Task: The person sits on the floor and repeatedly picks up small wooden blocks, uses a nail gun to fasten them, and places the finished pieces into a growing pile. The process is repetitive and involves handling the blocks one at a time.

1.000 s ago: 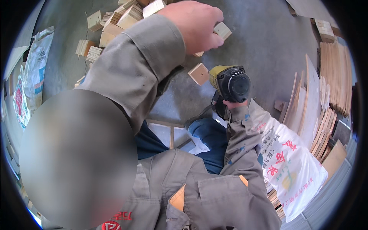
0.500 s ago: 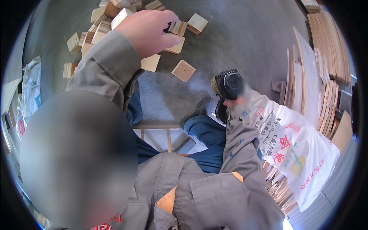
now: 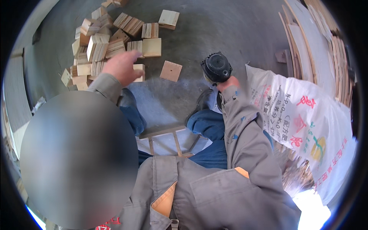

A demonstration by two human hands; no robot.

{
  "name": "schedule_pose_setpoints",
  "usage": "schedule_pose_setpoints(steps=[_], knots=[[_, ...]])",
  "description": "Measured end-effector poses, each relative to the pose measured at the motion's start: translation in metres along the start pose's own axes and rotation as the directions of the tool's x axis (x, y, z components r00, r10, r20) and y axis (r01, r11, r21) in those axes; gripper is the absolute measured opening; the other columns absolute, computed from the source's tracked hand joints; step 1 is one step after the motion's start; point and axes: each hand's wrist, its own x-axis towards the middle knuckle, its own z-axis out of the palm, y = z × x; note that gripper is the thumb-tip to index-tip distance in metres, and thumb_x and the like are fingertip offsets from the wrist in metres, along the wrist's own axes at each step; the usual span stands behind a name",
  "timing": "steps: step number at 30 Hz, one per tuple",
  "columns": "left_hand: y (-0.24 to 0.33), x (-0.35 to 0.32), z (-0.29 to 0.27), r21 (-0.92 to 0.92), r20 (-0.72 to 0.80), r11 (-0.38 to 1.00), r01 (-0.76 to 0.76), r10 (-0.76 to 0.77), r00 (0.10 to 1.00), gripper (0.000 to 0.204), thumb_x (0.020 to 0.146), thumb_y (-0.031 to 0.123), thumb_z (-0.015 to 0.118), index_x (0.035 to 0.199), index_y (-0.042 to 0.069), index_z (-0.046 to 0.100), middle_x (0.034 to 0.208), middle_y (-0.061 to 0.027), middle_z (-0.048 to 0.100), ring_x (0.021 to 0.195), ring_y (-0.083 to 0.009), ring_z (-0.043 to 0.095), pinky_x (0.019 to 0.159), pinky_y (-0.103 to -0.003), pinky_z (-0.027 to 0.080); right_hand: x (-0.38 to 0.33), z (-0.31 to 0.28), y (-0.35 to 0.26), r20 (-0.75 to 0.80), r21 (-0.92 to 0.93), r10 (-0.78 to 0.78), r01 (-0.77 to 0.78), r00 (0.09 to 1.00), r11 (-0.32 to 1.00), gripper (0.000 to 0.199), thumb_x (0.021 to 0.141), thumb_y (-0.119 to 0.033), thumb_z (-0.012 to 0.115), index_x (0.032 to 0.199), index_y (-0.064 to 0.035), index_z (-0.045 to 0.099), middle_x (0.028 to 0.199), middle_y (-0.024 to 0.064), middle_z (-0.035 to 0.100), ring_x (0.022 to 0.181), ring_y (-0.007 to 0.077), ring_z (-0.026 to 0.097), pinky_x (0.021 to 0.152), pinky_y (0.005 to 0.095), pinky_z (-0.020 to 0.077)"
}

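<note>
right hand (image 3: 229,82) grips the power tool (image 3: 217,67); left of it, the left hand (image 3: 120,69), fingers parted, nears wooden blocks (image 3: 115,48).

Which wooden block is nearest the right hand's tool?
The square block with a dark spot mid-face, lying alone between the tool and the pile; all others lie farther off.

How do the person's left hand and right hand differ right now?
The left hand is open, thumb and finger apart, at the near edge of the pile of wood blocks; the right hand is closed on a black-ended power tool.
The left hand's thumb shows clearly, while the right hand's fingers are mostly hidden by the tool.
Both hands are bare and come from gray sleeves.
</note>
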Motion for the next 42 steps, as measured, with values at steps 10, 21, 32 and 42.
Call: schedule_pose_setpoints(steps=[10,21,32,42], knots=[[0.016,0.049,0.137,0.026,0.018,0.999,-0.047,0.047,0.999,0.101,0.068,0.012,0.086,0.157,0.019,0.038,0.157,-0.0123,0.044,0.141,-0.0362,0.046,0.113,-0.045,0.046,-0.005,-0.011,0.017,0.076,0.133,0.081,-0.091,0.994,0.987,0.035,0.073,-0.019,0.078,0.105,-0.0074,0.078,0.106,0.0202,0.076,0.107,0.0372,0.072,0.09,0.0414,0.0568],[0.027,0.092,0.214,0.163,-0.08,0.969,-0.185,0.2,0.976,0.088,0.076,0.007,0.075,0.156,0.018,0.039,0.16,-0.0115,0.04,0.151,-0.0355,0.035,0.114,-0.05,0.042,-0.024,-0.033,0.004,0.182,0.164,0.133,-0.164,0.974,0.973,0.031,0.085,-0.026,0.069,0.109,-0.0086,0.078,0.118,0.0212,0.072,0.117,0.0411,0.065,0.098,0.0459,0.0539],[0.029,0.108,0.213,0.178,-0.067,0.966,-0.189,0.204,0.977,0.074,0.066,0.009,0.08,0.134,0.009,0.053,0.127,-0.0144,0.057,0.126,-0.0364,0.053,0.104,-0.048,0.047,-0.027,-0.03,-0.007,0.146,0.153,0.121,-0.143,0.982,0.978,0.034,0.079,-0.016,0.074,0.112,-0.009,0.077,0.11,0.0208,0.076,0.113,0.0374,0.07,0.095,0.0416,0.0549],[0.041,0.09,0.103,0.054,-0.153,0.996,-0.073,0.08,0.985,0.071,0.067,0.019,0.082,0.133,0.011,0.055,0.126,-0.0174,0.058,0.123,-0.0399,0.055,0.104,-0.048,0.05,-0.032,-0.038,-0.019,0.129,0.127,0.108,-0.124,0.986,0.984,0.033,0.081,-0.022,0.074,0.112,-0.0118,0.078,0.114,0.0201,0.075,0.117,0.0383,0.067,0.096,0.0418,0.0543]])
